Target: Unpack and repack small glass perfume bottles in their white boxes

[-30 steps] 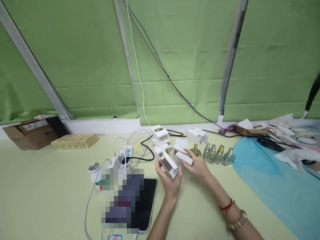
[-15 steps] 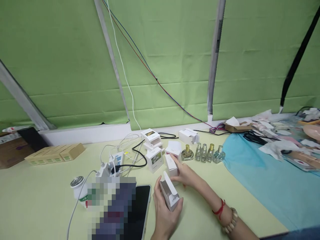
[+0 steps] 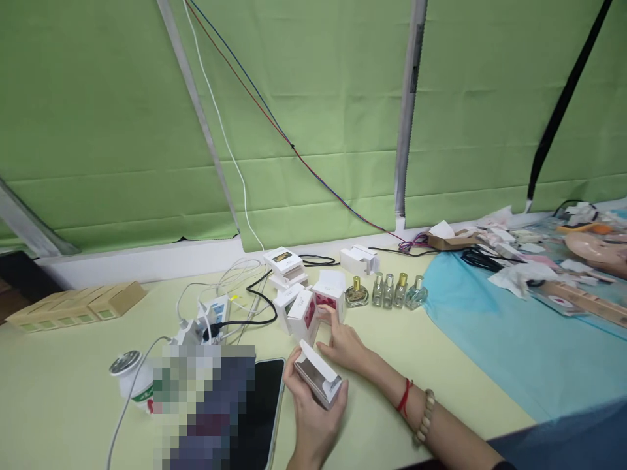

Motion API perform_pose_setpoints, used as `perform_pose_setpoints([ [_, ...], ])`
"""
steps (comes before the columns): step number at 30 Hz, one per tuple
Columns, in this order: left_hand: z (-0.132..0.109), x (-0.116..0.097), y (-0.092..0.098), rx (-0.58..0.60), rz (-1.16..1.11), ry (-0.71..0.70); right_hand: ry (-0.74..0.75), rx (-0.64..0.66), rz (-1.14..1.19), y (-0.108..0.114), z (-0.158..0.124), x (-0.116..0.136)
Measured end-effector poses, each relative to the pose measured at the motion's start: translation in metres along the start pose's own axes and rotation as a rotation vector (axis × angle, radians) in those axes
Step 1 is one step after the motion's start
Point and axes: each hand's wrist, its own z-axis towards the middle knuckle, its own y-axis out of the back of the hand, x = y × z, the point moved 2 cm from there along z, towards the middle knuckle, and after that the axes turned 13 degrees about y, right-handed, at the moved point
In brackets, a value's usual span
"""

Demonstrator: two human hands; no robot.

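My left hand [image 3: 313,408] is closed around a small white box [image 3: 318,377] whose end flap stands open, tilted so that its hollow inside shows. Just above it, my right hand [image 3: 345,341] has thumb and index finger apart beside a white box with a red picture [image 3: 302,314]; whether a fingertip still touches that box is hard to tell. Right behind stands another white box with a red picture [image 3: 329,294], its top flap raised. A box with a green picture [image 3: 285,303] is partly hidden at the left. Small glass perfume bottles [image 3: 388,290] with gold and silver caps stand in a row to the right.
A phone [image 3: 259,411] lies left of my left hand. Farther left are a power strip [image 3: 215,316] with cables, a white jar [image 3: 134,378] and tan boxes [image 3: 78,307]. Another white box [image 3: 359,259] lies at the back. Clutter covers the blue cloth [image 3: 490,339] at right.
The white box with the red picture has moved left and turned, against the green-picture box. My right hand's fingers have loosened around it. My left hand still holds its open box. The view shifted right.
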Motion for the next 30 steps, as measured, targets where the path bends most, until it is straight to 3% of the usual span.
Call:
perform_pose_setpoints([
  [3,0.002,0.000,0.000,-0.018,-0.023,-0.002,0.090,-0.040,-0.087,0.006,0.001,0.003],
  [6,0.006,0.003,-0.001,0.019,-0.078,0.069,0.188,-0.187,-0.162,0.015,0.002,0.005],
  [11,0.007,0.008,-0.005,0.002,-0.192,0.055,0.346,-0.684,-0.363,0.046,0.004,-0.004],
  [14,0.002,0.010,-0.007,-0.089,-0.283,0.008,0.294,-0.987,-0.629,0.075,-0.001,-0.020],
  [18,0.002,0.013,-0.007,-0.129,-0.269,-0.071,0.026,-1.176,-0.798,0.108,-0.015,-0.053],
  [21,0.007,0.014,-0.007,-0.124,-0.196,-0.203,-0.210,-1.175,-0.736,0.121,-0.028,-0.078],
  [24,0.008,0.011,-0.007,-0.129,-0.171,-0.369,-0.345,-1.124,-0.601,0.123,-0.037,-0.096],
  [30,0.001,0.000,-0.003,-0.106,-0.020,-0.436,-0.389,-1.025,-0.499,0.121,-0.045,-0.108],
])
